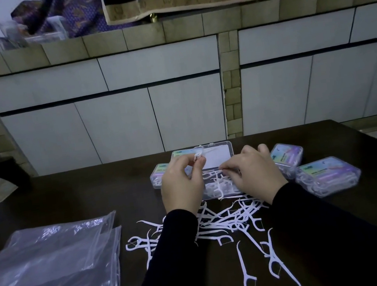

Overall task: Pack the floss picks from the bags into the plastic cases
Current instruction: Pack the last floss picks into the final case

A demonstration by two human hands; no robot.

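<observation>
An open clear plastic case (218, 154) lies at the far middle of the dark table, its lid raised at the back and several white picks in its tray. My left hand (181, 185) pinches a white floss pick (198, 156) above the case. At the tray's right side my right hand (254, 174) pinches the tips of picks lying there. A loose heap of white floss picks (222, 226) spreads on the table below my wrists. Empty clear plastic bags (52, 268) lie flat at the near left.
Three shut, filled cases with pastel labels stand around the open one: one to the left (157, 178), two to the right (287, 153) (329, 174). The dark table (68, 197) ends near a tiled white cabinet wall behind. Stray picks (274, 264) lie near the front edge.
</observation>
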